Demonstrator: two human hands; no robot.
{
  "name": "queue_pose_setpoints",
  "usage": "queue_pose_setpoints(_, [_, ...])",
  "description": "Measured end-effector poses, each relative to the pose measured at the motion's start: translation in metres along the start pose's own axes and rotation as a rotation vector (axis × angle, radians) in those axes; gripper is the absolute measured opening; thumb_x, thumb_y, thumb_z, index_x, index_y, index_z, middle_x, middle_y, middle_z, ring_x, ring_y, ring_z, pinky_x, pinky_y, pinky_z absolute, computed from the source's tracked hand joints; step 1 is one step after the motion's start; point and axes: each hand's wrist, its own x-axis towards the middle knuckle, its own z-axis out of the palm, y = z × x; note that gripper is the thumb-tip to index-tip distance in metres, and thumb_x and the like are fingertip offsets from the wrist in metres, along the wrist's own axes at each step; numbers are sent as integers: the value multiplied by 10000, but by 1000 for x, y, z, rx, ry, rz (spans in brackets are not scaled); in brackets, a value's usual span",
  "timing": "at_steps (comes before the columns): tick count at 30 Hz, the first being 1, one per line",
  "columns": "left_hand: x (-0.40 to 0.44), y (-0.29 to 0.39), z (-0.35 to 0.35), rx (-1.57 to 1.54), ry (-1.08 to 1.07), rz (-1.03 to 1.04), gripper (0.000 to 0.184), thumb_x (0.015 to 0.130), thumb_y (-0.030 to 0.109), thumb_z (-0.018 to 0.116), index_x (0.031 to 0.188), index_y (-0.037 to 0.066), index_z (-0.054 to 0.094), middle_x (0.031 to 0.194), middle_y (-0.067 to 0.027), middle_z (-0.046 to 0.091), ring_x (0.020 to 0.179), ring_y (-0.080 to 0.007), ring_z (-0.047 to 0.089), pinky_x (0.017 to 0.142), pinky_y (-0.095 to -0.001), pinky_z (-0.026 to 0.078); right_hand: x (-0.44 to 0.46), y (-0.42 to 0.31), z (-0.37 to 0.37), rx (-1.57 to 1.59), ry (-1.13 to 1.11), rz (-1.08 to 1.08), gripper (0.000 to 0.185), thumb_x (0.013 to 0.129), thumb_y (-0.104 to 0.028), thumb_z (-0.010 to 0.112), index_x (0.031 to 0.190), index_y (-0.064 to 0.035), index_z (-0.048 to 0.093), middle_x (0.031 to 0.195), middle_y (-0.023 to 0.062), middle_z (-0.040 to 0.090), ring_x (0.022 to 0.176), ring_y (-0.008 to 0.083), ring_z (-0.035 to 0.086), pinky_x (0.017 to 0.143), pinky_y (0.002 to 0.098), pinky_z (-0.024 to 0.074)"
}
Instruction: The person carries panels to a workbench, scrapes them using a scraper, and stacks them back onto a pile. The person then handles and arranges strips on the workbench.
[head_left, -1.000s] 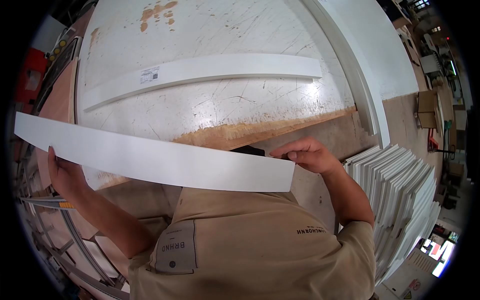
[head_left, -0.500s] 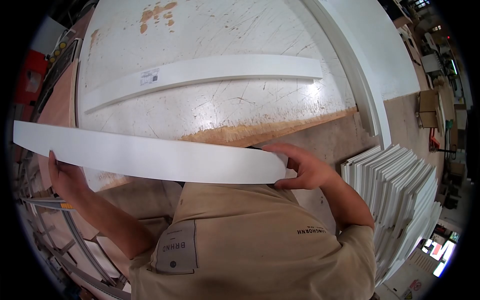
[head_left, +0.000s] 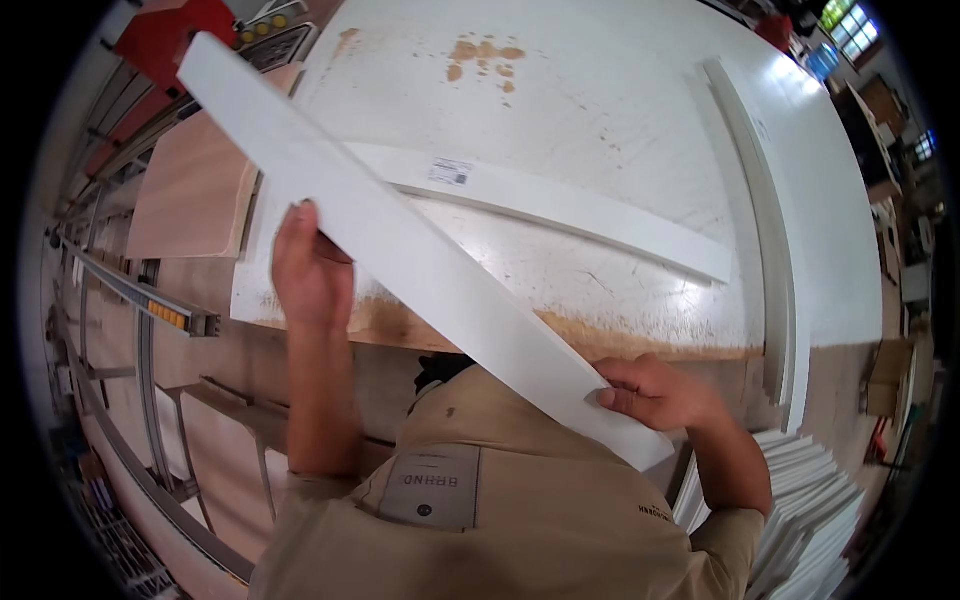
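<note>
A long white board (head_left: 430,255) slants across the view, its far end up at the left and its near end close to my body at the right. My left hand (head_left: 312,265) grips its lower left edge, thumb on the face. Toward the near end, my right hand (head_left: 655,392) is closed on the upper edge, with the thumb lying on the white face. Behind it, a second white board with a printed label (head_left: 560,208) lies on the worn white worktable (head_left: 620,120), partly hidden by the held board.
More long white boards (head_left: 765,220) lie along the table's right side. A stack of white panels (head_left: 800,500) stands at the lower right. At the left are a brown panel (head_left: 190,190), a metal rail (head_left: 150,300) and a red machine (head_left: 170,40).
The held board has swung from nearly level to a steep slant, its left end rising and its right end dropping. My left hand has moved up and right; the view has turned too.
</note>
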Motion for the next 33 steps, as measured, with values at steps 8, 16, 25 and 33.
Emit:
queue_pose_setpoints(8, [-16,-12,-20,-5,-77,-133,413,1001,229,535,1315,-34,486,1113,-69,654,965,-166,644,845,-299,521,23,8,-7,141,-87,59,387,1049,-254,440,1364,-48,528,1060,124,660,945,202,633,836,319,486])
queue_pose_setpoints(16, [-39,-53,-5,536,-585,-326,362,1039,255,479,1254,-19,579,1138,-114,666,1096,-178,586,986,-337,446,83,-35,-14,498,-192,-60,737,975,-247,591,1569,-89,186,1457,153,439,1276,238,479,1024,344,412])
queue_pose_setpoints(25, [-48,-78,-46,999,-286,-188,279,972,221,600,1136,1,648,986,-127,719,882,-208,679,792,-328,534,140,-40,-86,-921,338,-103,653,842,-168,711,1442,-204,456,1307,246,479,1154,395,520,961,434,465])
queue_pose_setpoints(33, [-38,-60,-85,1063,-101,52,190,930,143,624,1042,-3,669,902,-132,715,814,-234,681,741,-329,528,188,3,-95,-1008,339,-203,656,785,-155,770,1388,-133,511,1353,217,470,1268,397,429,1039,435,424])
